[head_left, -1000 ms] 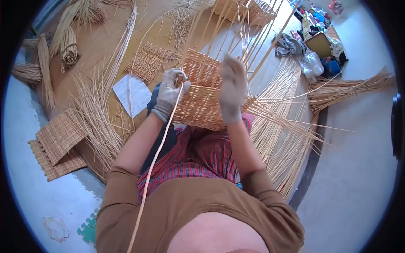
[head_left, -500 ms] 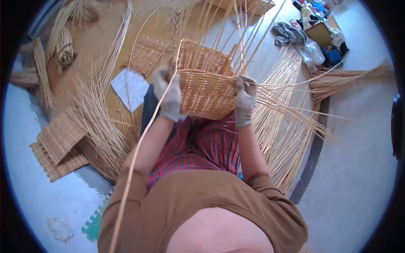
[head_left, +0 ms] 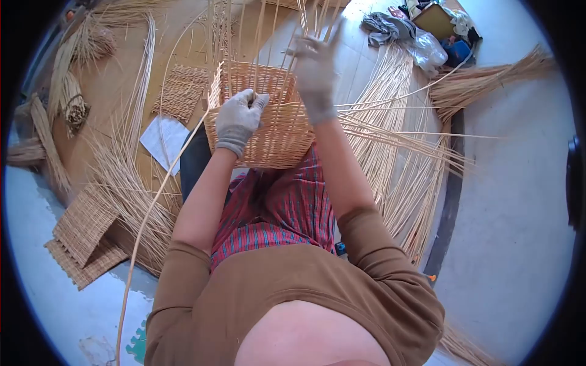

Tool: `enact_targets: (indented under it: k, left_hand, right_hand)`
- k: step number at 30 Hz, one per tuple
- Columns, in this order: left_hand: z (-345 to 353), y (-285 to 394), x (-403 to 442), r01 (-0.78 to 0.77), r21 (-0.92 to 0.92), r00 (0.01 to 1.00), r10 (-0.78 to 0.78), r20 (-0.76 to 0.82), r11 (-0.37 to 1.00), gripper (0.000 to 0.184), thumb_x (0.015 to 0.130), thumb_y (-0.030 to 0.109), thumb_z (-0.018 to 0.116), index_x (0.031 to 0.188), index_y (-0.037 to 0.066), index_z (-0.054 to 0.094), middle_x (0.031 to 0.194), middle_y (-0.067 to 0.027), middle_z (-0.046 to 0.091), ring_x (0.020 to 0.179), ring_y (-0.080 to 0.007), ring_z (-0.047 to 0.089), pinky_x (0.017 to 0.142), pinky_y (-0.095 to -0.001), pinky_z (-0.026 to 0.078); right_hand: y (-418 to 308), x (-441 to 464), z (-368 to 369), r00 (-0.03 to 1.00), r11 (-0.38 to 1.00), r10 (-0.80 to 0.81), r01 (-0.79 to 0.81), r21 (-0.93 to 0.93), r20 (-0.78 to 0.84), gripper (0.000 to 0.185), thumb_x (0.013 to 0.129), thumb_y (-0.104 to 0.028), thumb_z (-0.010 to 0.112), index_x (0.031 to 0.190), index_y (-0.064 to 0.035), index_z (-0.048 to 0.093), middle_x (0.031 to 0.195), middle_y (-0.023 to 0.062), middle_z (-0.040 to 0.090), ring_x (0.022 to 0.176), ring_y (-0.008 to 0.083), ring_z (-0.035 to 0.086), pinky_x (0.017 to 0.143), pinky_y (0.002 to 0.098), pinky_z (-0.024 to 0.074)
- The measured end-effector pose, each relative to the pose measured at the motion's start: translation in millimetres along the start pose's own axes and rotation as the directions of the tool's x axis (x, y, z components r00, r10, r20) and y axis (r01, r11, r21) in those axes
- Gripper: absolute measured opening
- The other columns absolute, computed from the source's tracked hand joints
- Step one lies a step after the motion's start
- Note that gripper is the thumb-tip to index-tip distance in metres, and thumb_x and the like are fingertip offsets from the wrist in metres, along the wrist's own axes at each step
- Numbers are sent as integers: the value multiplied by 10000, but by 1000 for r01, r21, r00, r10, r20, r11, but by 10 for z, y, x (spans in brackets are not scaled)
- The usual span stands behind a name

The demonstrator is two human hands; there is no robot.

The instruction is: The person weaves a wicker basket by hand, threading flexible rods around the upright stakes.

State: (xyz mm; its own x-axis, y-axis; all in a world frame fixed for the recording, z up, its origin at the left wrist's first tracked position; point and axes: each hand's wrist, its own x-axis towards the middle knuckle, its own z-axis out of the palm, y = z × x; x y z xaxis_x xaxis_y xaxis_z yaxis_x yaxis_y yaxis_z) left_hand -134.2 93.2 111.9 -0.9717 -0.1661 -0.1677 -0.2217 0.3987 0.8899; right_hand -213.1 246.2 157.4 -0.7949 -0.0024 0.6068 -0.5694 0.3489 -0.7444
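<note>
A half-woven wicker basket [head_left: 274, 137] rests against my lap, its tall upright stakes [head_left: 259, 36] rising out of the rim. My left hand [head_left: 239, 119], in a pale work glove, is closed on the near rim, with thumb and fingers pinched there. Above the basket's right side, my gloved right hand [head_left: 315, 73] is raised among the stakes and smeared by motion. Its fingers look curled round something, and a blurred dark strip sticks up beside them; I cannot make out what it is. A long loose cane strand [head_left: 152, 204] runs from the basket's left edge toward me.
Loose cane strands [head_left: 390, 146] fan out on the right, and more strands [head_left: 128, 177] lie on the left. Woven panels [head_left: 85, 226] are at the lower left; another woven panel [head_left: 181, 91] lies beyond a white sheet [head_left: 163, 141]. A cluttered box [head_left: 439, 24] stands at the upper right.
My right hand has left the basket's right corner and risen above the rim. My left hand has shifted from the left side to the near rim. The view has shifted slightly.
</note>
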Motion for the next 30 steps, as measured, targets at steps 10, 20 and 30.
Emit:
enact_targets:
  k: [10,20,30]
  left_hand:
    - [876,113,-225,-487,629,830,546,117,606,667,909,118,642,1515,346,478,1333,-136,563,736,-308,688,660,-436,582]
    - [400,-328,-374,-669,85,731,674,-103,739,456,904,110,721,1335,219,622,1346,-146,598,1029,-334,694,870,-456,566]
    - [-592,-1074,-39,-464,-478,878,314,-362,746,336,862,111,813,1114,53,597,1188,-118,689,1044,-259,682,915,-396,553]
  right_hand:
    - [222,-537,-884,982,570,-185,69,-819,-46,674,925,-121,697,1518,-69,383,894,164,699,973,307,704,855,409,555]
    - [532,-733,-725,958,799,79,-225,-557,-274,326,990,-213,642,1313,-164,647,770,92,672,671,271,651,610,436,498]
    - [-970,-886,868,694,931,-355,197,309,627,312,869,-191,687,1168,-104,705,1019,124,715,1038,363,675,915,444,517]
